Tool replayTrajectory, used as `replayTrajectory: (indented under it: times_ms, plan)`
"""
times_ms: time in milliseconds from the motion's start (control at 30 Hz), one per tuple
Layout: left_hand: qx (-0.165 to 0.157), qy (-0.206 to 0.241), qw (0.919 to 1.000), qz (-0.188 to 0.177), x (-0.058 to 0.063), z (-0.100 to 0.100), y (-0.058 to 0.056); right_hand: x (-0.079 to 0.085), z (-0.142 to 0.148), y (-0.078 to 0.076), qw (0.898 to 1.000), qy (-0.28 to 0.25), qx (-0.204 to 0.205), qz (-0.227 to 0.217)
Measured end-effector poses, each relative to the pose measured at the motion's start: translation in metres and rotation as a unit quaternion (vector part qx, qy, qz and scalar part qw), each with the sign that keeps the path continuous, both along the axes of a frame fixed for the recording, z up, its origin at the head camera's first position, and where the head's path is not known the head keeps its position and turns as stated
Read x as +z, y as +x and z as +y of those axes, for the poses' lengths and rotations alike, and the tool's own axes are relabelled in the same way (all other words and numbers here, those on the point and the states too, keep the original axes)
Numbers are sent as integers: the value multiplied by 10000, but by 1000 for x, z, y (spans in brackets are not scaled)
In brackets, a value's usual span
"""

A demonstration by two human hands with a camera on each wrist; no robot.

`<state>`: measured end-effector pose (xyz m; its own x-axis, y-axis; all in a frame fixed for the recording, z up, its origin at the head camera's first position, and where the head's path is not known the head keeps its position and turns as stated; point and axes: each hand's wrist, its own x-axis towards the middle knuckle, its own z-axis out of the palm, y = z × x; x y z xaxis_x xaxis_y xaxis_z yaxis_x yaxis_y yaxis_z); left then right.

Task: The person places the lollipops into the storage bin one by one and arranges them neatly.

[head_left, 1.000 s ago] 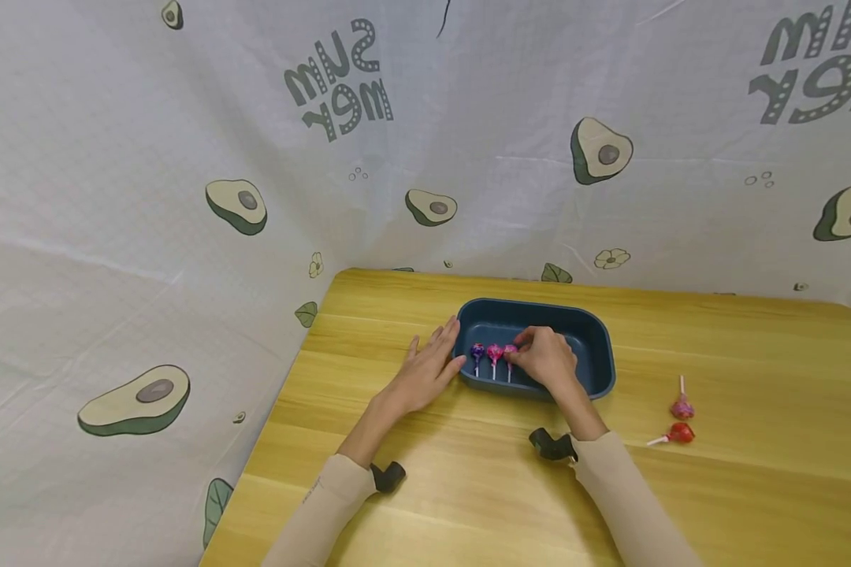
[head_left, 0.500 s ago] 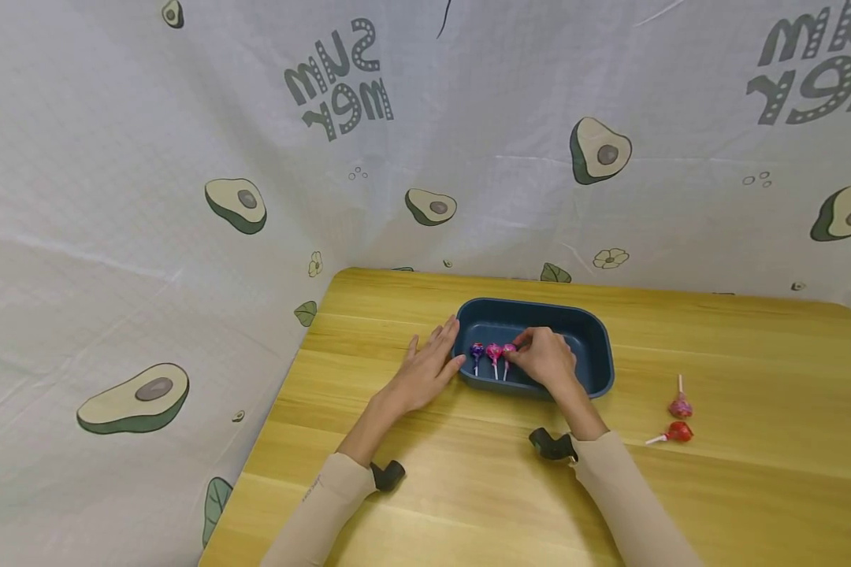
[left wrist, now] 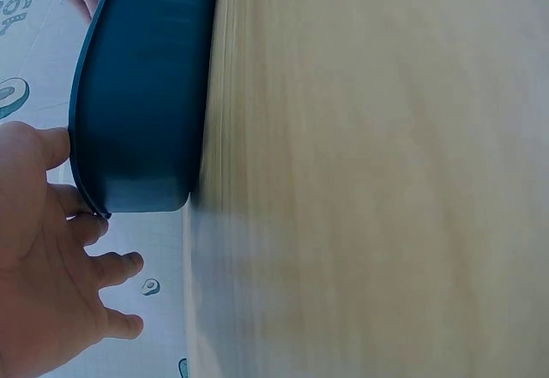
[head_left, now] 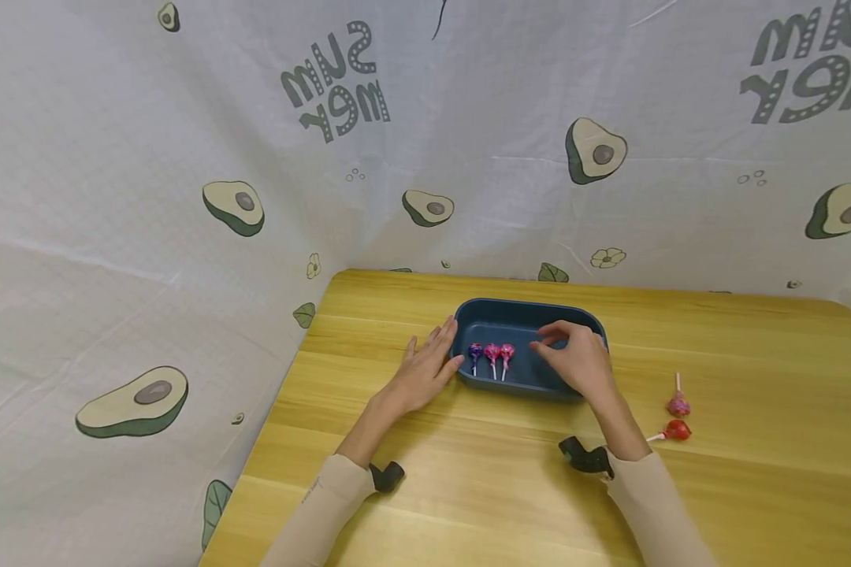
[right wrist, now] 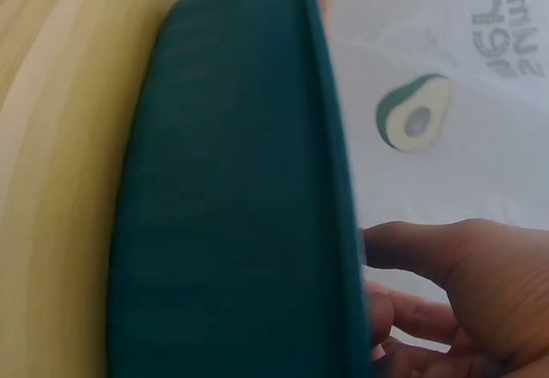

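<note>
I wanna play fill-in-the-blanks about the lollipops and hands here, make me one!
1. Inside the blue tray lie ____ lollipops.
2. Outside it, ____ loose lollipops lie on the table.
3. The person's ____ hand touches the tray's outer end.
4. The loose lollipop closest to the right sleeve is coloured ____.

Missing words: three, two, left, red.

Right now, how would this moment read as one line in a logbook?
Left hand: touching box; right hand: empty, over box; in box: purple lollipop, two pink lollipops; on table: red lollipop, pinkish lollipop
</note>
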<state>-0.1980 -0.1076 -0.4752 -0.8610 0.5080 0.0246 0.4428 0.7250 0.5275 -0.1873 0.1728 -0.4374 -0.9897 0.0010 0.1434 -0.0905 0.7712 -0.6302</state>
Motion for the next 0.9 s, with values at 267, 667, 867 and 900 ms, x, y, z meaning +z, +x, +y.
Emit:
replayTrajectory:
  times_ms: [267, 667, 867, 900]
  plan:
    - [-4, 37, 10000, -38, -1, 1, 3, 9, 67, 32, 9976, -15, -644, 254]
    - [37, 114, 9999, -62, -1, 1, 5, -22, 154, 75, 9923, 168, -1120, -495]
    - [11, 69, 10000, -49, -1, 3, 3, -32, 167, 82, 9879, 452, -1288, -735]
    - [14, 61, 10000, -50, -1, 3, 3, -33, 167, 82, 9872, 477, -1304, -789]
